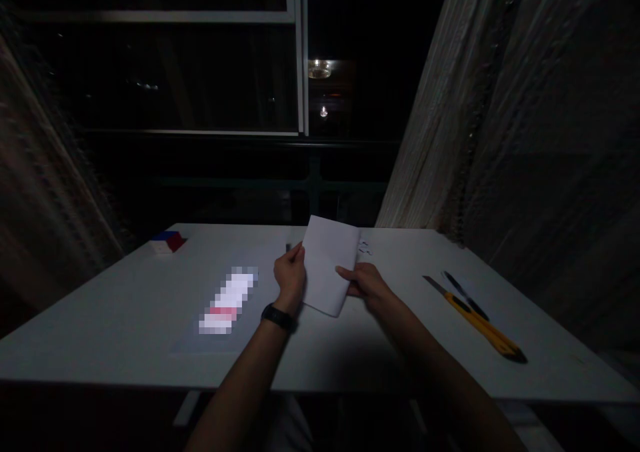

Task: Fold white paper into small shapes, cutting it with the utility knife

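A folded white sheet of paper (327,262) is held up over the middle of a white table (125,305). My left hand (290,275), a dark watch on its wrist, pinches the paper's left edge. Gripping the sheet's lower right edge is my right hand (364,283), thumb on top. Both hands are closed on the sheet. The room is dim.
A yellow utility knife (480,325) and a dark pen (465,295) lie at the right of the table. A red and blue cube (167,241) sits at the far left corner. A flat blurred item (227,302) lies left of my hands. Curtains hang on both sides of a dark window.
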A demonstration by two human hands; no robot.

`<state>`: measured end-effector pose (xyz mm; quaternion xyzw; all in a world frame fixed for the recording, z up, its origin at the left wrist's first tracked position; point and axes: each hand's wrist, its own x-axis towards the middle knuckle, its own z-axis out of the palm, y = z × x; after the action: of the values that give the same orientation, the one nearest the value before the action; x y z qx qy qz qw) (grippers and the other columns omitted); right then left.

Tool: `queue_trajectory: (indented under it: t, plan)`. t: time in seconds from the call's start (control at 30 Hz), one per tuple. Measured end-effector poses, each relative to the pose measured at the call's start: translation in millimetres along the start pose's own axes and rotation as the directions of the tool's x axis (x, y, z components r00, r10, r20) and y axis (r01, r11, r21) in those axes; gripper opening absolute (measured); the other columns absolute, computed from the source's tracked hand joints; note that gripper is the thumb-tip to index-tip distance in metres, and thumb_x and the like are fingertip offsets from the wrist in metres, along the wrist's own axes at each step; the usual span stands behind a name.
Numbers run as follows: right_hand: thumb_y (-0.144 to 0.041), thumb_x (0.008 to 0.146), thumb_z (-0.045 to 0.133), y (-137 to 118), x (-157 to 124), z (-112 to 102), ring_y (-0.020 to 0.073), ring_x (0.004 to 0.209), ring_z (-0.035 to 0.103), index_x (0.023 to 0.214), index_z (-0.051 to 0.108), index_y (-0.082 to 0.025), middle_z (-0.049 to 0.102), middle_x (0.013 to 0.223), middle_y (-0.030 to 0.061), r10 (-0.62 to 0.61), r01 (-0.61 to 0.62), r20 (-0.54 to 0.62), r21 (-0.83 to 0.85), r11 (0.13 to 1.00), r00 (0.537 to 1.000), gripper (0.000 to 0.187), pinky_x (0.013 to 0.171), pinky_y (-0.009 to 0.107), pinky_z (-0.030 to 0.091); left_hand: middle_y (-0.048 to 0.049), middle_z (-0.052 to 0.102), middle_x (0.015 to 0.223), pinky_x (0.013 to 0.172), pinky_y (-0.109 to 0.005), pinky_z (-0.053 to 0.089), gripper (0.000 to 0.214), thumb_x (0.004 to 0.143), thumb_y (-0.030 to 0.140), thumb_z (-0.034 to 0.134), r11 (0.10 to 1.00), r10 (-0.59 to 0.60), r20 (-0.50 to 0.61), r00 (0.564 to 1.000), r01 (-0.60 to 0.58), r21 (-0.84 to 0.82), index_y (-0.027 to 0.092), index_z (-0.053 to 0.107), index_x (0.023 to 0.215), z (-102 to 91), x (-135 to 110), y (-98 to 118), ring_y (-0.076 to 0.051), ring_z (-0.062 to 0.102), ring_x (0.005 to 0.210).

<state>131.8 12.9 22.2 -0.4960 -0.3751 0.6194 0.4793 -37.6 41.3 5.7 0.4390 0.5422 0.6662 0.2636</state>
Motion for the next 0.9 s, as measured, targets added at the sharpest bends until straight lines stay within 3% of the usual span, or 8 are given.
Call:
queue_trajectory:
  t: [0.33,0.77,0.9]
  plan:
    - [-0.021,0.058,0.076,-1.1,-0.1,-1.9,0.0173,0.058,0.065,0.065,0.063,-0.010,0.069,0.066,0.0076,-0.125,0.128,-0.041,0.069,0.989,0.991,0.019,0.054,0.027,0.056,-0.0087,0.069,0.101,0.084,-0.034,0.047,0.028,0.077,0.029,0.060,0.996,0.093,-0.015,0.996,-0.093,0.009,0.016,0.068,0.101,-0.9,-0.3,1.0,-0.023,0.063,0.094]
    - [-0.018,0.055,0.077,-5.6,-1.4,-3.0,0.0128,0.049,0.060,0.058,0.059,-0.011,0.065,0.057,0.0038,-0.136,0.159,-0.172,0.129,0.979,0.976,0.020,0.049,0.024,0.055,-0.0091,0.069,0.101,0.086,-0.033,0.047,0.029,0.077,0.028,0.060,0.995,0.098,-0.048,0.994,-0.099,-0.010,0.015,0.068,0.101,0.1,-2.1,4.4,-0.022,0.063,0.095]
    - [-0.021,0.055,0.078,-3.3,-1.3,-2.2,0.0135,0.051,0.061,0.059,0.060,-0.011,0.065,0.059,0.0047,-0.141,0.160,-0.166,0.111,0.981,0.976,0.021,0.052,0.026,0.056,-0.0084,0.069,0.101,0.086,-0.033,0.047,0.030,0.077,0.030,0.060,0.994,0.107,-0.068,0.992,-0.107,0.001,0.016,0.068,0.102,-0.2,-2.6,3.2,-0.022,0.064,0.094]
